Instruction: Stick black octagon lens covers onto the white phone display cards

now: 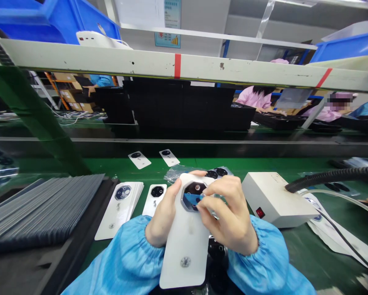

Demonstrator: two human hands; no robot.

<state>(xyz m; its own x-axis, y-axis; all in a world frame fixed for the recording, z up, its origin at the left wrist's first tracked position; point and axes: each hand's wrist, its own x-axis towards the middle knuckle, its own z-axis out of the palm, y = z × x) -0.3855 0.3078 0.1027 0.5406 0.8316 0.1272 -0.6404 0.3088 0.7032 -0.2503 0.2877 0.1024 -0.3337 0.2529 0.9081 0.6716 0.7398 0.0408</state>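
Centrally, a white panel (182,246) is held tilted, its upper left edge clasped by the left hand (163,215), fingers curled behind. Over its dark camera window (196,187), a blue film (191,199) is pinched by the right hand (228,211), thumb and forefinger nearly together. Leftward, grey sheets (54,209) are packed on edge in a black tray (79,241); above, the contents of a blue bin (76,18) are hidden.

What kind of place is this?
Probably a factory workshop: there's a long green workbench, a neat stack of matching white panels, and a person in pink sitting beyond the bench.
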